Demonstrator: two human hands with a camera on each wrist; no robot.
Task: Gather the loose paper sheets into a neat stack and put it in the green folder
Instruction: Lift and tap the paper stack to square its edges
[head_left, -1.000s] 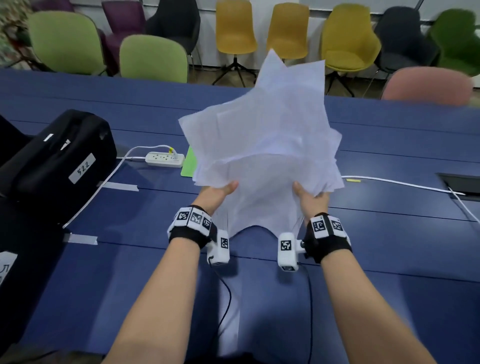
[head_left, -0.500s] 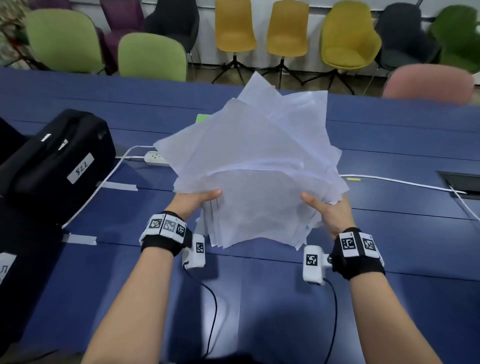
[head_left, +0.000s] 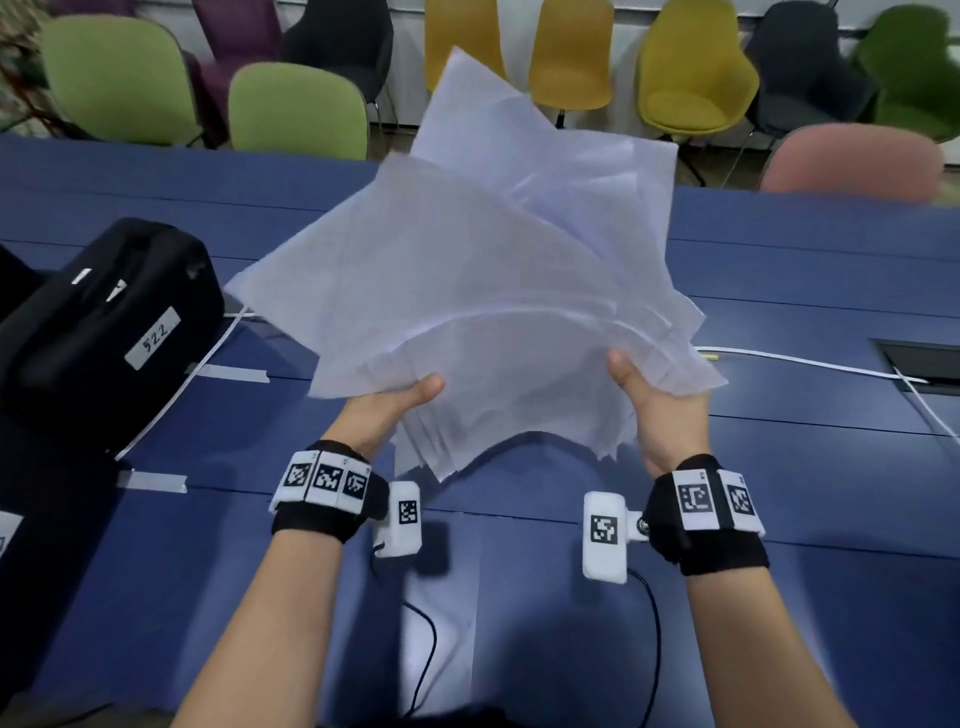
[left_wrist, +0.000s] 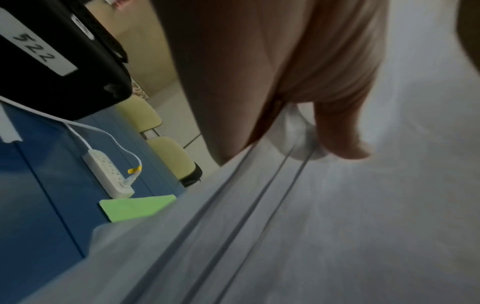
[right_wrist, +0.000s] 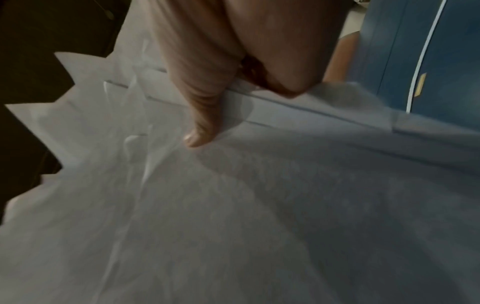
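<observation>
A fanned, uneven bundle of white paper sheets (head_left: 483, 291) is held up above the blue table (head_left: 779, 467). My left hand (head_left: 395, 405) grips its lower left edge with the thumb on top. My right hand (head_left: 649, 400) grips the lower right edge the same way. The sheets' corners stick out at different angles. In the left wrist view a corner of the green folder (left_wrist: 135, 206) lies flat on the table beyond the paper (left_wrist: 337, 226), next to a white power strip (left_wrist: 107, 172). The paper hides the folder in the head view. The right wrist view shows my thumb on the sheets (right_wrist: 259, 205).
A black case (head_left: 104, 322) labelled 522 stands at the left of the table, with a white cable running past it. Another white cable (head_left: 810, 364) crosses the right side toward a table hatch (head_left: 919, 358). Coloured chairs (head_left: 296, 109) line the far edge.
The bundle has been shifted and tilted in both hands: from upright, lowered flatter and leftward, now raised again with its top leaning away. Both grips stay on the lower edge.
</observation>
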